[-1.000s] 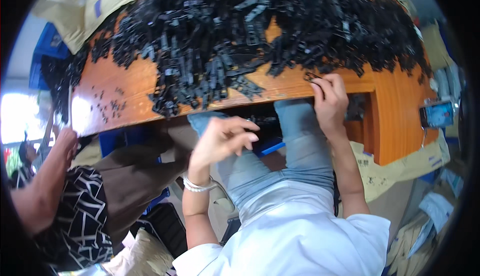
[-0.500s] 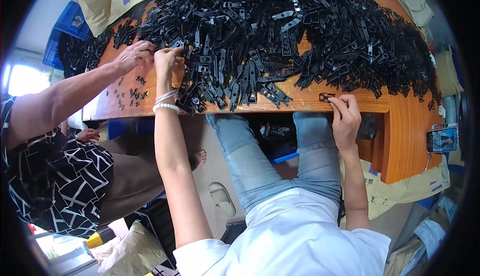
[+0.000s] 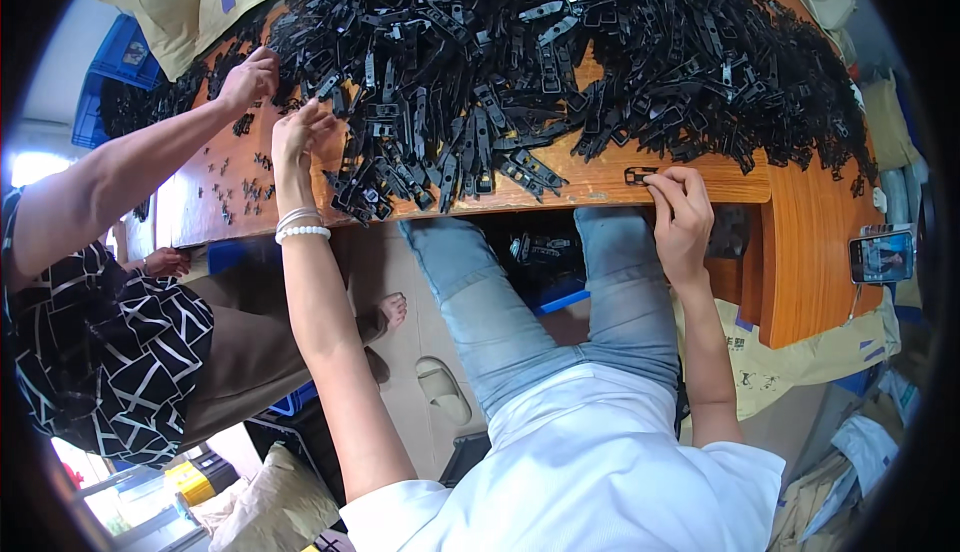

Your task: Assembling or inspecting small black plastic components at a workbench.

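**Wooden bench under a black heap**

Wood fills our view: an orange table [image 3: 690,184] buried under a pile of black plastic clips [image 3: 560,52]. Our right hand [image 3: 682,220] rests at the table's near edge, fingertips pinching a single black clip [image 3: 640,175] that lies flat with its long axis along that edge. Our left hand [image 3: 298,134] reaches to the pile's left fringe, fingers loosely curled over the clips; we cannot tell whether it grips one. Beyond it, a co-worker's hand [image 3: 248,77] touches the same heap. Left of the table's far end sits a blue crate [image 3: 120,52], contents unclear. A phone [image 3: 880,255] lies on the table's right wing.
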Motion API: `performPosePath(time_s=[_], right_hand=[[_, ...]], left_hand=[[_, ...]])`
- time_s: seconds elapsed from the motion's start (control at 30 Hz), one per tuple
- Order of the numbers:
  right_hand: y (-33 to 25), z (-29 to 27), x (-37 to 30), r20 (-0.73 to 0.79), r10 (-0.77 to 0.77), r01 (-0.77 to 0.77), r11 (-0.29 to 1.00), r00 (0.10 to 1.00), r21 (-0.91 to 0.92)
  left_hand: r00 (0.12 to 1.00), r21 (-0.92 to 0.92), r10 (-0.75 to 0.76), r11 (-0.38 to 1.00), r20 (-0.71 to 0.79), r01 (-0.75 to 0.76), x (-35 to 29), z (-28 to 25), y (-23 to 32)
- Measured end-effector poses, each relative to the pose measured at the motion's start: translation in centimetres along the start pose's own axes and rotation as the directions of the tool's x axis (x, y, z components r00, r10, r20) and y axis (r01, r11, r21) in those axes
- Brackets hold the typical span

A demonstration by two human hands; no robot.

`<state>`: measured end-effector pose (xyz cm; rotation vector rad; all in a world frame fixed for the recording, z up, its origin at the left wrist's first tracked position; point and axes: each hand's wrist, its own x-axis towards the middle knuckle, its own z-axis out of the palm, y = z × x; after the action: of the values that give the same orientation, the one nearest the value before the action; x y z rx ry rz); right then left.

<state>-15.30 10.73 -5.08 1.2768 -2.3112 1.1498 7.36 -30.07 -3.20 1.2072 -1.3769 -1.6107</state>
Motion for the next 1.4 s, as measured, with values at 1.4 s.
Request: performPosePath(time_s=[1.4], right_hand=[[-3.7, -3.6, 1.0, 0.064, -0.201, 0.152, 0.884, 0.978, 0.441]], left_hand=[[0.481, -0.236, -0.158, 0.715, 0.862, 0.658, -22.3, 15.7, -3.8]])
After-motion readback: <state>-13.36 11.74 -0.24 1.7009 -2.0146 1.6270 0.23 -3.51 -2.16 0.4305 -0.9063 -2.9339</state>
